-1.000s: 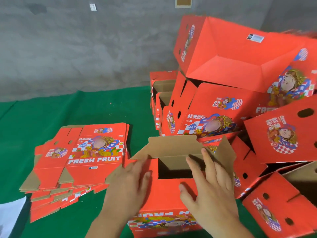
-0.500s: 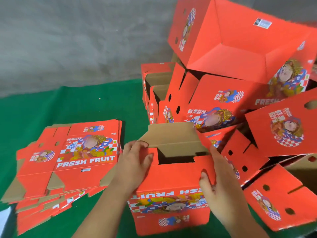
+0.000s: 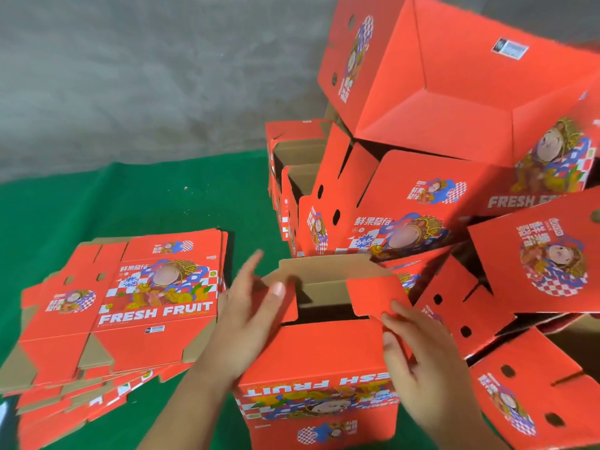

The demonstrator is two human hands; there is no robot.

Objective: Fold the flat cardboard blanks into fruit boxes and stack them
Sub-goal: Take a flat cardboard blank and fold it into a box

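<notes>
A: What lies around the hands?

B: Biggest first: the pile of folded boxes (image 3: 454, 131) rises beyond and to the right of the right hand, leaning every way. The blanks (image 3: 136, 306) sit stacked flat just left of the left hand, on green cloth (image 3: 130, 196).

A: And the box in work?

B: The box (image 3: 321, 355) stands between the hands, print upside down toward the person, its top open. The left hand (image 3: 250, 323) is spread wide, palm against the left flap (image 3: 279, 303), pressing rather than gripping. The right hand (image 3: 418, 362) is half curled, fingertips on the edge of the right flap (image 3: 376, 297), thumb probably underneath it; that side is hard to see.

A: How will it handle?

B: Light, I judge, and stiff along the panels, but it gives at the creases and dents at corners. The printed face looks smooth, so it may slide. Take flaps near their free edges to fold; carry the box by both side walls, low down.
</notes>
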